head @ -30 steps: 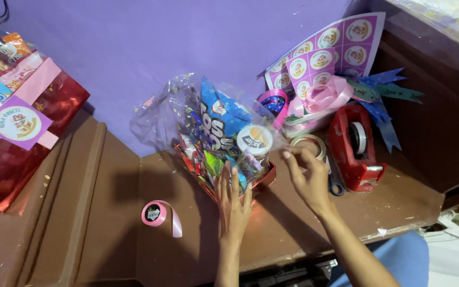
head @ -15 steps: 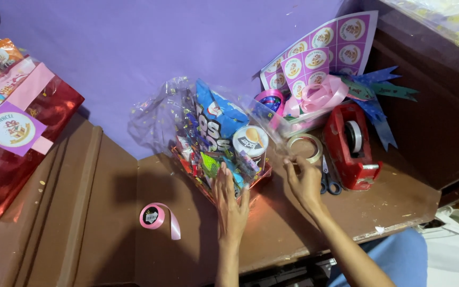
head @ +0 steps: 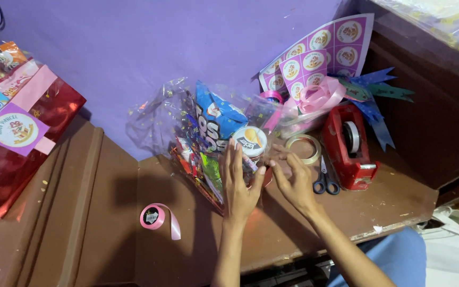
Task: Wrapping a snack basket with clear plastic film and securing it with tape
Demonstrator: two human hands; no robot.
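A cellophane-wrapped snack hamper [head: 208, 138] stands on the brown counter [head: 107, 223] against the purple wall. The left hand [head: 240, 180] lies flat with fingers spread against its front wrapping, and the right hand [head: 293, 180] pinches the wrapping just beside it. A pink ribbon roll [head: 152, 217] lies well to the left; scissors [head: 324, 178] and a red tape dispenser [head: 349, 146] sit to the right.

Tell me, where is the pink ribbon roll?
In the head view, the pink ribbon roll lies on the brown table, to the left of the left hand and the wrapped snack hamper.
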